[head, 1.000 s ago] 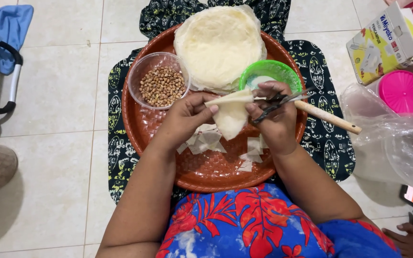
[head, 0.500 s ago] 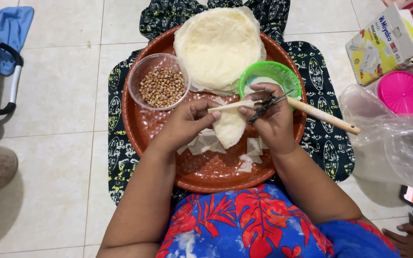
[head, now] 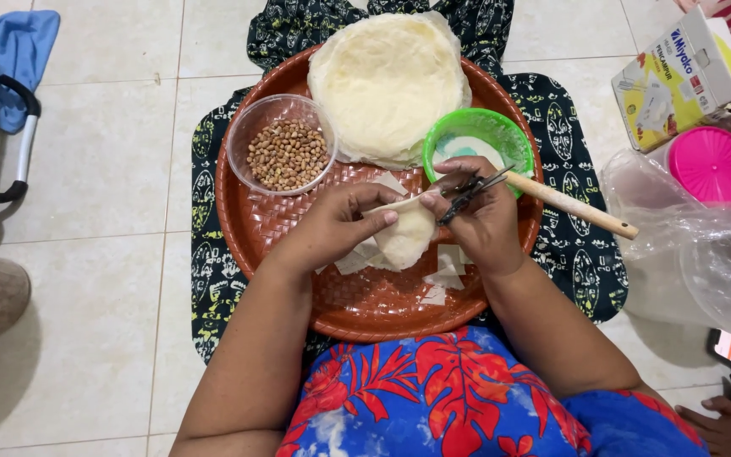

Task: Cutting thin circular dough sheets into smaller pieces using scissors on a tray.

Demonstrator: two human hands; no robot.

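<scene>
Pinching a pale pastry wrapper (head: pixel 403 233) between thumb and fingers, the left hand (head: pixel 336 224) has its grip pressed together on the sheet's left edge. Up and to the left of that grip sits a clear bowl of brown peanuts (head: pixel 287 152); above it lies a round stack of wrappers (head: pixel 387 80). Right of the wrapper, the right hand (head: pixel 480 216) nips the other edge while its fingers also close around small scissors (head: pixel 467 193) and a wooden stick (head: pixel 573 206), whose end reaches toward a green bowl (head: pixel 480 135). Everything rests on a woven brown tray (head: pixel 365 309). Folding or shaping appears under way; sealing the edge would seem to need a steady pinch.
</scene>
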